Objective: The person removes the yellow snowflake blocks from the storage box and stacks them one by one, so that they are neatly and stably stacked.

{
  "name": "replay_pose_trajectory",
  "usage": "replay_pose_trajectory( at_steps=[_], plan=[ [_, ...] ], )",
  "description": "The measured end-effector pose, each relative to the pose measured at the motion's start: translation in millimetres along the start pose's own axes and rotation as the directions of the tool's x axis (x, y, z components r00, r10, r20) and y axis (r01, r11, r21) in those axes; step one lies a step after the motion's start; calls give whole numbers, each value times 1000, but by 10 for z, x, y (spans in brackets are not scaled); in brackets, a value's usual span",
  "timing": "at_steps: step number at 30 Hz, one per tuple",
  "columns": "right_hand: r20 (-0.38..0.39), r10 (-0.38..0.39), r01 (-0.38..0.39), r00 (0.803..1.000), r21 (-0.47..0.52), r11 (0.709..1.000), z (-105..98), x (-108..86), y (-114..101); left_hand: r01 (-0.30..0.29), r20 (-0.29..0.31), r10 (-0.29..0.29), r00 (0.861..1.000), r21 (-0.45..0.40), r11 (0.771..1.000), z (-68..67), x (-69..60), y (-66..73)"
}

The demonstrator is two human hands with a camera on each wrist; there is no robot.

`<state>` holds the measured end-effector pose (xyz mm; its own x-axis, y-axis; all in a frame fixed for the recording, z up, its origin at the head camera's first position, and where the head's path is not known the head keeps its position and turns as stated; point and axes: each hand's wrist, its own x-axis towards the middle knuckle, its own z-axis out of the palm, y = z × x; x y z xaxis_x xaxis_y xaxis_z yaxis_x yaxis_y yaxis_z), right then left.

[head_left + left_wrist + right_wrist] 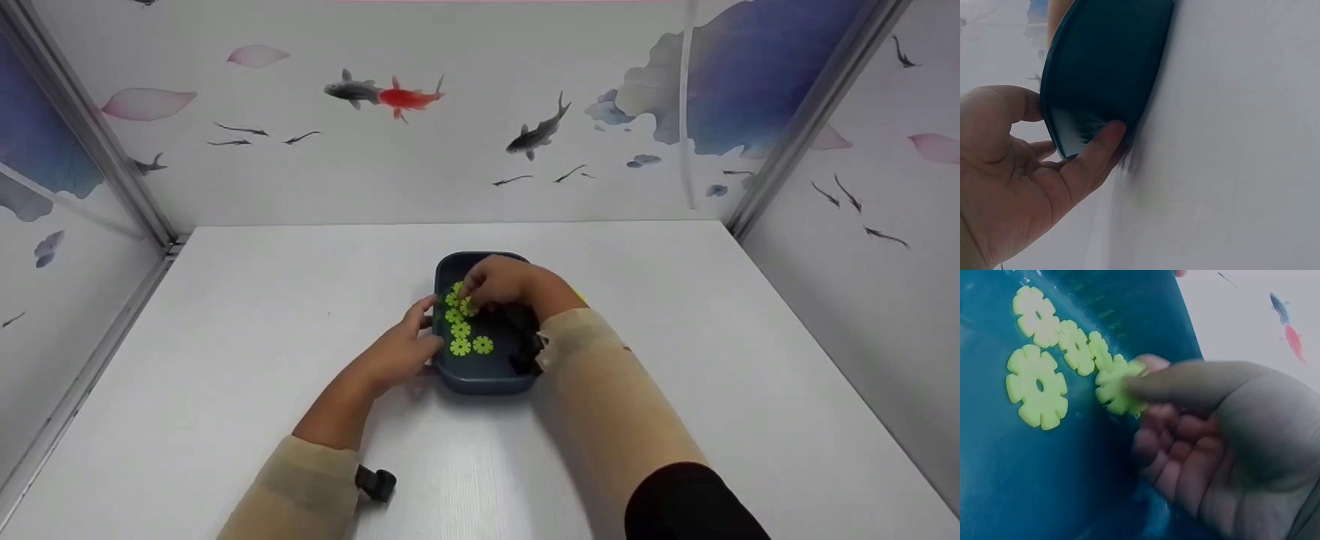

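A dark blue-green tray stands on the white table. Its left wall is held by my left hand, thumb at the rim and fingers against the outer side, as the left wrist view also shows on the tray. Inside, several yellow-green notched plastic discs form a line along the left side, with a single disc beside its near end. My right hand reaches over the tray and pinches a disc between thumb and fingers, close to the line's far end. The right forearm hides part of the tray.
Beyond the right forearm a bit of something yellow shows, mostly hidden. White table surface surrounds the tray. Printed panels with fish close in the back and both sides.
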<state>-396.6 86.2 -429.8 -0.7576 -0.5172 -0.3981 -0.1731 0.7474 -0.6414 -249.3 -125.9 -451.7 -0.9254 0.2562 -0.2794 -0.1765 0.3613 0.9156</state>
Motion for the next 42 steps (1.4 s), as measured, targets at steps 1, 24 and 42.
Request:
replay_pose_trajectory(
  at_steps=[1,24,42],
  plan=[
    [-16,-30,31,999,36,999,-7,-3,5,1,0,-1,1000,1,1000,0,3,0],
    [-386,-100,265,917,403,876,-346,-867,356,18,-18,-18,1000,-13,1000,26,-9,9],
    [-448,166,156,879,597,787,-243,-992,1177,44,-39,-45,998,-20,999,26,17,10]
  ],
)
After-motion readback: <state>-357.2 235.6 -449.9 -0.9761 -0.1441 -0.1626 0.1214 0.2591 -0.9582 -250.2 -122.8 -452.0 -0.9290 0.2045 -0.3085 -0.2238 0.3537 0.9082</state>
